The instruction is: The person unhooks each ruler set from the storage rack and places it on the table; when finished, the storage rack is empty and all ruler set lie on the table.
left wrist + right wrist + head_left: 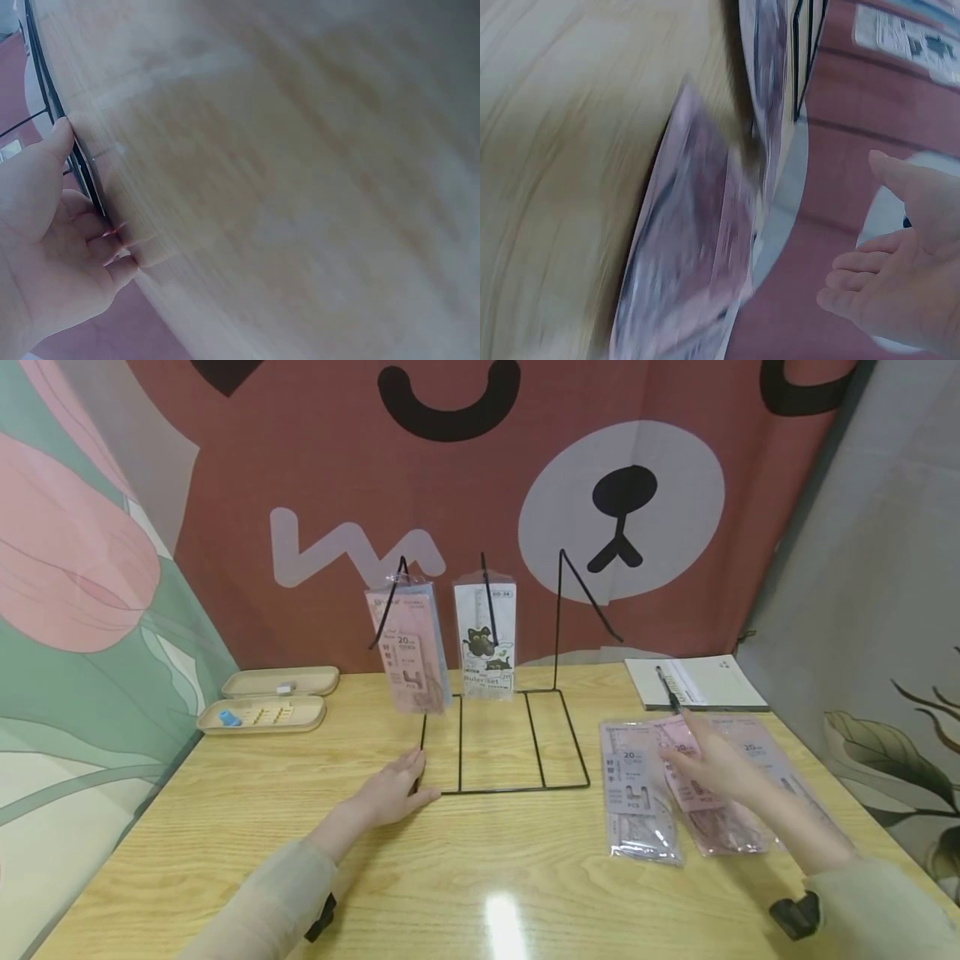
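The head view is showing a person's left hand [386, 792] resting at the near left corner of a black wire display rack [513, 790] in the centre of the frame, its thumb parted from fingers that are touching the thin bars. At right, the right hand [708, 762] is hovering over three flat pink plastic packets [641, 814] lying on a pale wood-grain table [442, 885]; its thumb is standing wide of the loosely bent fingers, which are holding nothing. On the rack, a pink printed packet [408, 664] is hanging from the left hook and a white packet with black cat drawings [483, 681] from the middle one. A black pen [667, 687] is lying on a pale-covered notebook [723, 685] at right, while an open beige case [258, 730] is sitting at left.
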{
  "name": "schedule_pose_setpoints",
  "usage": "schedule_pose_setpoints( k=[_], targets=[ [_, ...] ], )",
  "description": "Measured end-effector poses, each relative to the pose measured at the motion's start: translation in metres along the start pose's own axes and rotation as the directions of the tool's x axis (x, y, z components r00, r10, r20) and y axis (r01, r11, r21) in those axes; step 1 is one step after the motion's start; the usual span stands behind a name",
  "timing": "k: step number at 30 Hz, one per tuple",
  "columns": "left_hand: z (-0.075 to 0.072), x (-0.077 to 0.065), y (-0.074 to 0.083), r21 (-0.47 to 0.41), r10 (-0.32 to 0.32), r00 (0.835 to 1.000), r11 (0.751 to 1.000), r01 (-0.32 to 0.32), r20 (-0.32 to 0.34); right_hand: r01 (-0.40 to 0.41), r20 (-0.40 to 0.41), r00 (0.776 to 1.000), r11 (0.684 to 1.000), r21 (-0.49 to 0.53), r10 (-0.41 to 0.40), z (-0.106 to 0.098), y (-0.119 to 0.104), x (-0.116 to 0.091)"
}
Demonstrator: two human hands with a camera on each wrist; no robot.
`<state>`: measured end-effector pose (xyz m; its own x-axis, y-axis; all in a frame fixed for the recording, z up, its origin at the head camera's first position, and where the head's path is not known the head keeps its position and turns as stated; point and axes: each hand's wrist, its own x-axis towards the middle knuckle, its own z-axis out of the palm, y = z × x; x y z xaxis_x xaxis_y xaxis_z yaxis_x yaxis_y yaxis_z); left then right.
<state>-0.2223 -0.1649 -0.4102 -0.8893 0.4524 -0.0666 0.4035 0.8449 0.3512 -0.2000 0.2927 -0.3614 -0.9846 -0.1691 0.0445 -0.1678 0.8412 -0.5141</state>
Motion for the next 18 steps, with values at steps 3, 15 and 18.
schedule_pose_setpoints(
  k=[3,15,18],
  targets=[
    [0.000,0.000,0.000,0.003,0.003,1.000,1.000,-0.003,0.002,0.060,-0.003,0.998,0.998,-0.003,-0.060,0.011,-0.012,0.007],
    [0.001,0.001,-0.001,0.009,-0.004,1.000,1.000,0.004,0.004,0.164,0.109,0.981,0.986,-0.009,-0.162,0.058,-0.060,0.037],
    [0.001,0.001,0.000,0.006,-0.006,1.000,1.000,0.006,0.006,0.145,0.155,0.978,0.989,0.002,-0.143,0.068,-0.065,0.044]
  ],
)
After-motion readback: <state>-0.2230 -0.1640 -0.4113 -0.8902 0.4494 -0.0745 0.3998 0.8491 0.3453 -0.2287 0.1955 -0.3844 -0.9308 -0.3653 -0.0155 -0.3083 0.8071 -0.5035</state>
